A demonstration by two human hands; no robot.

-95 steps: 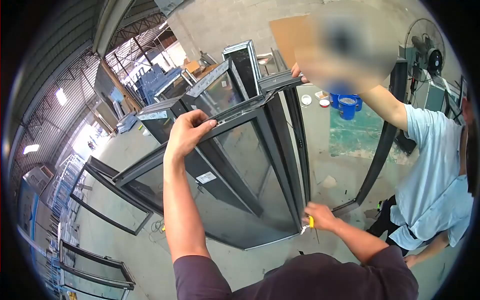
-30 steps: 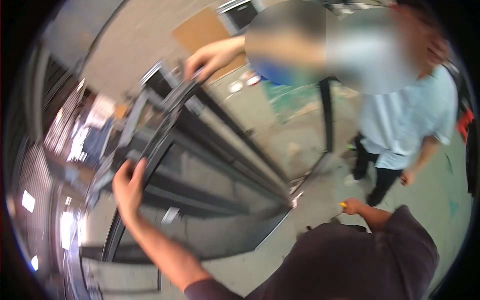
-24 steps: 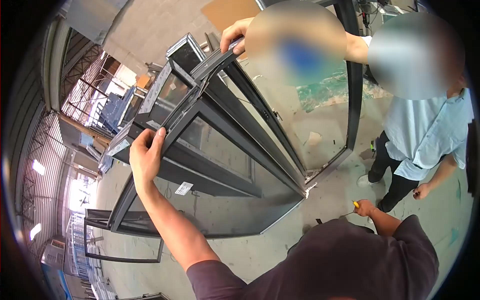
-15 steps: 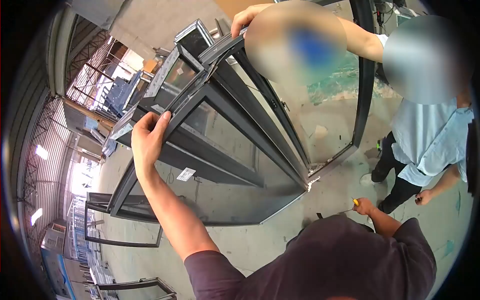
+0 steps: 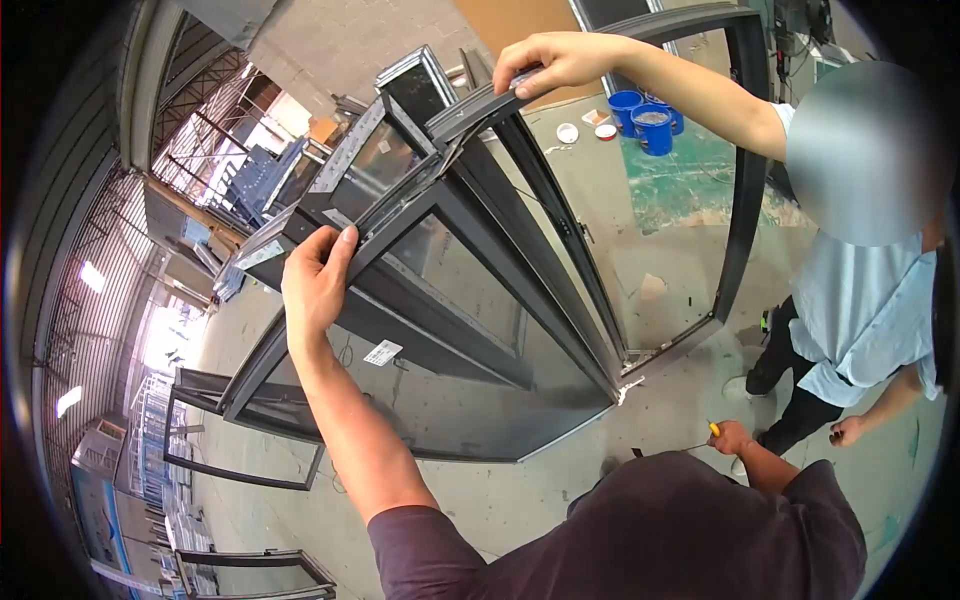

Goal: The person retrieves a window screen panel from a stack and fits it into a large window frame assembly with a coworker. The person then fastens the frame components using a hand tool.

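Note:
A dark grey window frame [image 5: 470, 240] with glass stands upright in front of me. My left hand [image 5: 318, 280] is closed on its top edge, thumb above the profile. A white label [image 5: 382, 353] is stuck on a pane below that hand. Low on the right, my right hand [image 5: 735, 438] is wrapped round a screwdriver [image 5: 714, 429] with a yellow handle and a thin shaft, apart from the frame. A co-worker's hand [image 5: 560, 62] rests on the top rail of the neighbouring frame.
The co-worker in a light blue shirt [image 5: 860, 300] stands at the right, other hand [image 5: 850, 431] low. Blue buckets [image 5: 652, 130] stand on a green patch of floor beyond the frames. More window frames [image 5: 245, 572] are at the left and lower left.
The view has shifted, so the frames sit slightly lower and further right. Both my hands keep their grips. The co-worker's hand is still on the top rail.

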